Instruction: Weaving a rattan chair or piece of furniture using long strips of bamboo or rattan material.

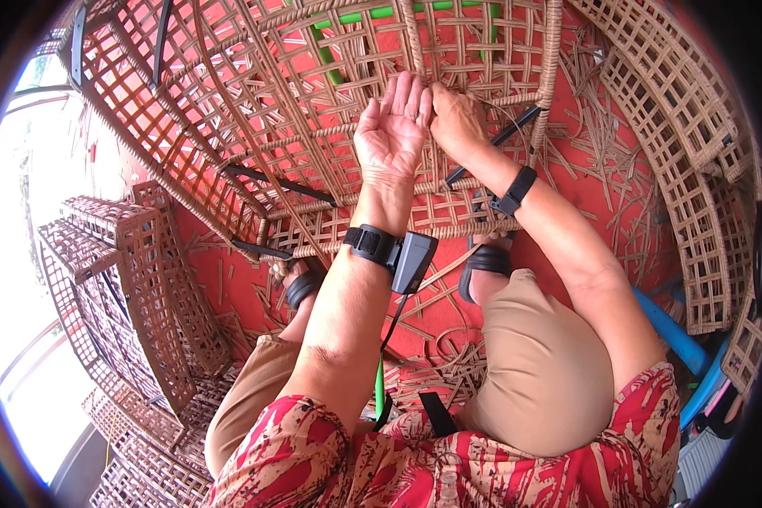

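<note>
A large woven wicker frame, brown and open-meshed, tilts up before me above a red floor. Palm up, my left hand is open, its fingers stretched toward the mesh just below a cane-wrapped bar. My right hand is closed beside its fingertips, against the weave; what it grips is hidden behind the fingers. Black flat bars are fixed across the frame's inner corners. A small grey device is strapped to my left wrist, with a black band round the right one.
Loose cane strips litter the red floor. Stacked wicker pieces stand at left, and curved woven panels at right. Green bars show through the far mesh. A blue tube lies at lower right.
</note>
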A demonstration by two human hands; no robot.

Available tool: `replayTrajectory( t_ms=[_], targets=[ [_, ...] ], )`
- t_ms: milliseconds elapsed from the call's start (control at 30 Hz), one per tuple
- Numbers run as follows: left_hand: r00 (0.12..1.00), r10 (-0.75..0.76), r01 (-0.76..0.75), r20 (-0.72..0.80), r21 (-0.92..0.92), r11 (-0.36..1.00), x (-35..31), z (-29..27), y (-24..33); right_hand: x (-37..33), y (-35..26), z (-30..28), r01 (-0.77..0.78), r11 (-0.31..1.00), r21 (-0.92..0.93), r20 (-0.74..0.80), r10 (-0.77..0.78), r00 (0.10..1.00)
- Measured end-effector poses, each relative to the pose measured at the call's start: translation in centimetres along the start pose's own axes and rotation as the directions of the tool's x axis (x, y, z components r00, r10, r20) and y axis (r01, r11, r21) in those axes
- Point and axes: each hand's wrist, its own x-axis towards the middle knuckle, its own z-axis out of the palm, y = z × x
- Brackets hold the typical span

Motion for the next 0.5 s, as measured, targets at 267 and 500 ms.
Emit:
replayTrajectory(
  t_ms=[267,500],
  targets=[
    [0.998,-0.055,0.057,0.013,-0.15,0.987,-0.58,-0.59,0.21,0.08,0.1,-0.24,-0.007,1.0,-0.009,0.023,0.007,1.0],
    [0.998,-0.062,0.064,0.028,-0.115,0.991,-0.99,-0.61,0.41,0.01,-0.14,-0.55,0.0,1.0,0.03,0.004,0.0,1.0]
  ],
)
